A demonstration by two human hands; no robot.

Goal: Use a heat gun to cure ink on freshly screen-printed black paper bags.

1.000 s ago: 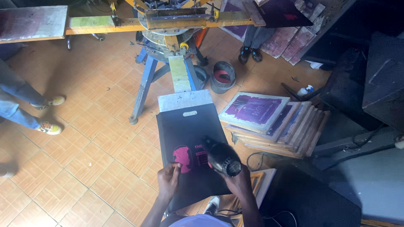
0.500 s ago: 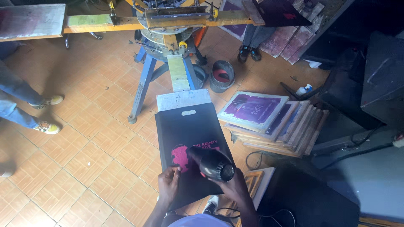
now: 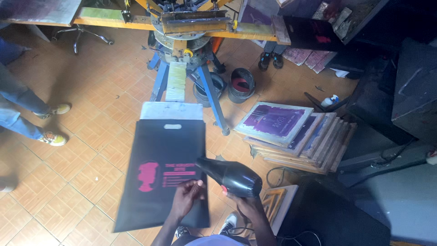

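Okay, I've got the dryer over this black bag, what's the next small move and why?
Probably sweep the black hair dryer in your right hand leftward, across the pink print. Its nozzle points at the print's right edge, while the left hand pins the black bag flat just below it.

A: Floor (image 3: pixel 91 91), orange tiles. Printing press (image 3: pixel 191 27) on blue legs at top centre.

B: Noted. Two round pots (image 3: pixel 241 85) just beside its legs, one with red inside.

A: Right of centre, stack of framed screens (image 3: pixel 296 136), top one purple, fanned out.

B: Left edge: another person's legs, yellow-soled shoes (image 3: pixel 53 138). White squeeze bottle (image 3: pixel 328 101) near the dark cabinet (image 3: pixel 416 86).
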